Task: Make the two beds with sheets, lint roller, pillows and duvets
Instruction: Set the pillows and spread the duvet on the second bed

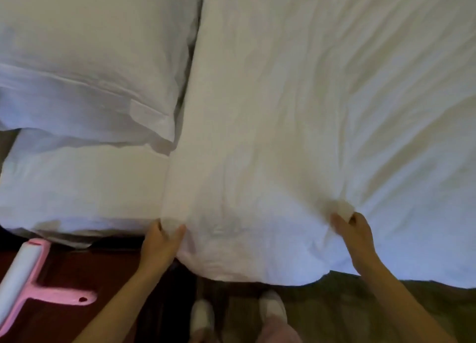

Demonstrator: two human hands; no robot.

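Feet [272,307]: two, in pale footwear, at the bottom edge; blurred and partly cut off.
Floor [401,306]: brownish, seen only below the hanging bedding on the right.
Lint roller [28,278]: pink frame and handle, white roll, lying at lower left on a dark red surface [85,268]; the roll's lower end is cut off by the picture edge. What the surface belongs to cannot be told.
Left hand [162,239]: fingers and thumb curled, pinching a fold at the near edge of the duvet [283,111]; fingertips partly buried in cloth.
Right hand [356,233]: fingers curled round a bunched fold of the same edge, creases fanning away from it.
Duvet: white, spread over the bed's middle and right, near edge hanging over the side, far and right edges out of frame.
Sheet [77,185]: white, covering the mattress left of the duvet.
Pillow [90,59]: white, at upper left, touching the duvet's left edge; top and left cut off.
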